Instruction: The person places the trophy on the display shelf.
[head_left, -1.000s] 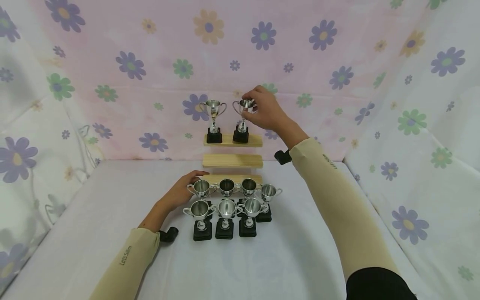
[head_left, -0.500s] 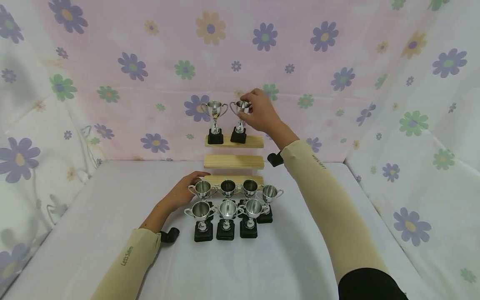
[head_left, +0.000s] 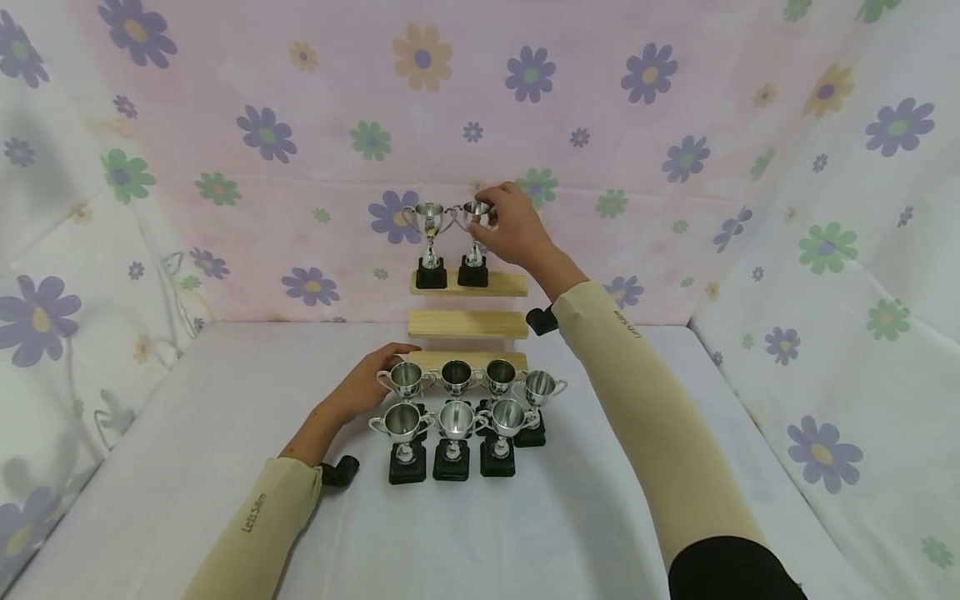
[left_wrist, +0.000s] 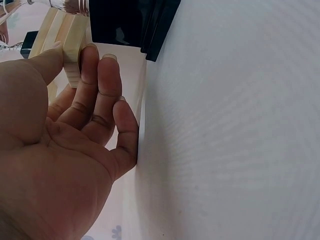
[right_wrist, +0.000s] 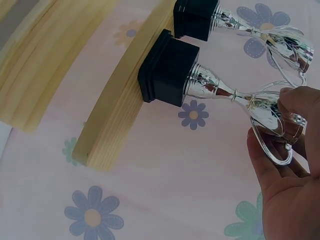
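Note:
My right hand (head_left: 517, 227) pinches the cup of a small silver trophy (right_wrist: 204, 82) between thumb and fingers. Its black base rests on the top wooden shelf (head_left: 504, 284), and it stands upright close beside another trophy (head_left: 431, 221) on the left of that shelf. Down at the left, my left hand (head_left: 365, 385) holds the end of the lowest wooden shelf (left_wrist: 74, 45), thumb on one face and fingers against the other. Its little finger lies along the white tabletop. Part of the held cup is hidden by my right fingers.
Several more silver trophies (head_left: 456, 418) on black bases stand in two rows on the white table (head_left: 600, 517), in front of the lowest shelf. Between the top and lowest shelves is a middle wooden shelf (head_left: 467, 323). A flowered cloth backdrop (head_left: 315, 100) surrounds the table.
My right hand has slid the trophy left along the top shelf, closer to the other one; it leaned slightly midway and now stands straight. The left hand keeps its place.

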